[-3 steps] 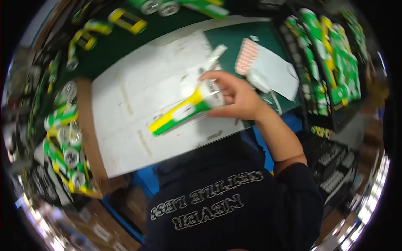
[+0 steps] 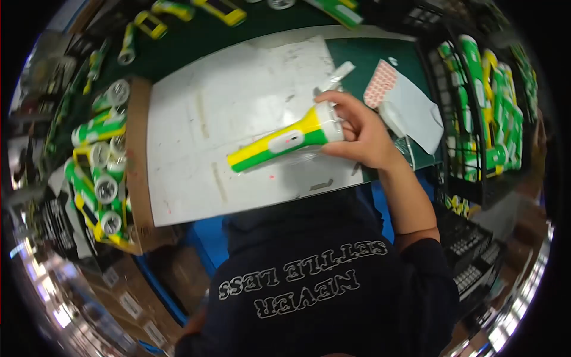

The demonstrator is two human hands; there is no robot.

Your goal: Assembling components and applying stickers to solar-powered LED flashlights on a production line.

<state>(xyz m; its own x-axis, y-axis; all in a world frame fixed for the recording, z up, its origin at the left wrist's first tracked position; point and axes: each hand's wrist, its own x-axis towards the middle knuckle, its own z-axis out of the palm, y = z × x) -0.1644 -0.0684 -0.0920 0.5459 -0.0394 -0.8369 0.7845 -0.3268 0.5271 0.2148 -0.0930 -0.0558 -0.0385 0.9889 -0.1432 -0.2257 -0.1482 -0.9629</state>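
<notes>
My right hand grips the head end of a yellow and green flashlight, holding it tilted over a white sheet on the bench, handle pointing lower left. A clear plastic sleeve sticks up behind my fingers. My left hand is hidden from view.
A cardboard box at the left holds several matching flashlights. A black wire crate at the right holds more of them. A white sheet with a red dotted pad lies beside my hand. More flashlights lie at the bench's far edge.
</notes>
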